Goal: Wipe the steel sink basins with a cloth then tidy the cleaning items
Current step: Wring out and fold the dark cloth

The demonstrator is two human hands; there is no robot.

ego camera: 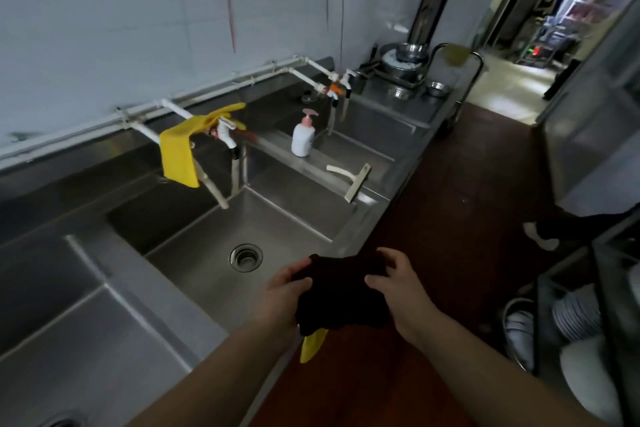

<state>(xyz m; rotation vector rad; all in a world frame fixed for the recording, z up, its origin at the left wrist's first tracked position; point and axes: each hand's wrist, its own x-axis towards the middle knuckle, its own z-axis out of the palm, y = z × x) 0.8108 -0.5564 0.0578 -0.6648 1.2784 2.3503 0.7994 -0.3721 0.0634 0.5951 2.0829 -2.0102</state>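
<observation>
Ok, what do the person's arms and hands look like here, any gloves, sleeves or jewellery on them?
Both forearms are bare as far as the frame shows, with no sleeves in view. The left hand and right hand wear no gloves, and I see no watch, bracelet or rings. The fingers are bare too. Above the forearms, the arms are out of view.

One view only, worn on your head, looking forward and down along the steel sink run. Wide angle; edges bend. Your two forearms enter from the near edge, left hand and right hand close below the lens. Basins fill left and centre, wall far left, doorway far right. No second view shares anything
</observation>
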